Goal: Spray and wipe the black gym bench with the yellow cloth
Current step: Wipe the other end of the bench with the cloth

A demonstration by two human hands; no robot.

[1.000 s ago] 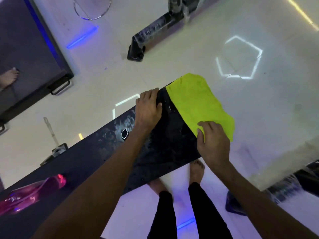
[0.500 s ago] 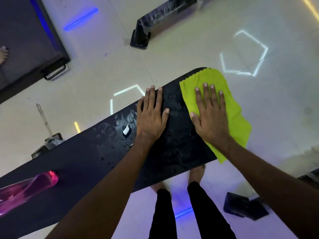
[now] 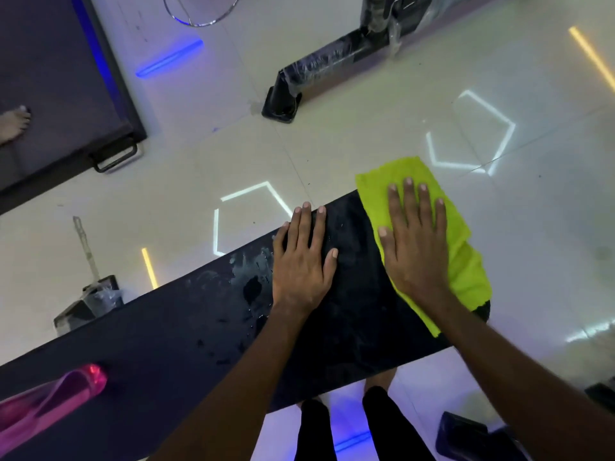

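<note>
Glossy pale tiled floor [image 3: 366, 134] with hexagonal light reflections [image 3: 472, 131]

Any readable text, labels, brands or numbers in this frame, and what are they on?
None readable. The black gym bench, the yellow cloth and the pink bottle show no print. The hexagon outlines on the floor are light reflections, not signs.

Both arms reach forward and down, the left hand [image 3: 301, 261] lying flat with fingers straight and thumb spread, the right hand [image 3: 416, 247] likewise flat — palm down, fingers slightly fanned — seemingly pressing, though pressure is hard to judge.
</note>
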